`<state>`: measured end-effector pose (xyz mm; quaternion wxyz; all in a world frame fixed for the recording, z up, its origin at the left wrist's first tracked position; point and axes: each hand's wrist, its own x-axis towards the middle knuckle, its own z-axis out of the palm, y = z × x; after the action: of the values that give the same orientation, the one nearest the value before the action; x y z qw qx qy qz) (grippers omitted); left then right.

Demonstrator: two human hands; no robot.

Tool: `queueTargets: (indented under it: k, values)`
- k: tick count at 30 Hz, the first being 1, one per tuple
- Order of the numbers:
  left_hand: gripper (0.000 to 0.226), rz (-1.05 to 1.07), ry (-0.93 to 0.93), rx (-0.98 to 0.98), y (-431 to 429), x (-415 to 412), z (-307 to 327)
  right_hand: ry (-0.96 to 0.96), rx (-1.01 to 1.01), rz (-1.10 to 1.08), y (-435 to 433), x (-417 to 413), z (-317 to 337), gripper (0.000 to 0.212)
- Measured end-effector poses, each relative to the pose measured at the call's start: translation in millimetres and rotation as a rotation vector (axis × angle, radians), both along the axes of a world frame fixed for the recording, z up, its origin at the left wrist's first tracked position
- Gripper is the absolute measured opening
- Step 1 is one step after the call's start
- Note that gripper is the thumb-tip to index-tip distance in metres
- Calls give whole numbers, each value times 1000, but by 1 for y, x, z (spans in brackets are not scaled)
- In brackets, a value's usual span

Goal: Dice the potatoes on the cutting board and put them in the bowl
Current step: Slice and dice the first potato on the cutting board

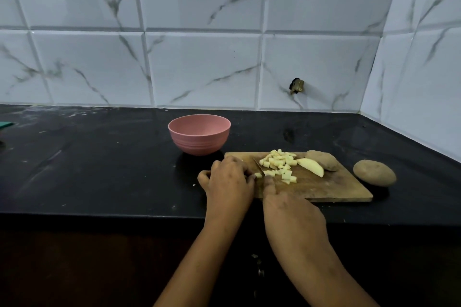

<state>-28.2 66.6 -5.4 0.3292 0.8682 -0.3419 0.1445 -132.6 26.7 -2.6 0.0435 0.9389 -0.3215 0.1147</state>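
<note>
Fingers [247, 175] of our left hand [228, 182] were curled tight round the handle of a knife [258, 166]. Its thin blade stuck out past the knuckles and slanted down toward the cutting board [324, 188]. That hand lay knuckles up at the board's left end, with the forearm running back toward us over the bench [99, 157] edge.

Our right hand [287, 204] gripped nothing. One finger [269, 182] reached straight forward, its tip touching the nearest cubes of the diced potato [279, 163]. We could not tell how the other fingers lay under the back of the hand. That wrist crossed the board's near edge.

The diced potato sat in a loose heap on the board's left half. Just right of it lay a peeled wedge [311, 166], and an unpeeled piece [324, 159] was touching the wedge behind it. A whole potato [374, 172] rested on the bench just off the board's right end. The pink bowl [199, 134] stood upright on the bench near the board's far left corner.
</note>
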Motion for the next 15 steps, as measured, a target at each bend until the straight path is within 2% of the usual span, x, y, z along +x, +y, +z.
queueTargets:
  k: [3,7,11,15]
  values:
    - [15,-6,-5,-6,1,0,-1,-73,21,48,-2,-10,-2,72]
    - [16,-3,-10,-12,-1,0,-2,-163,45,83,-5,-16,-4,66]
    - [19,17,-36,6,-2,0,-3,-131,56,65,-8,-14,-2,67]
    - [20,20,-38,27,-2,0,-2,-10,38,50,5,-4,3,69]
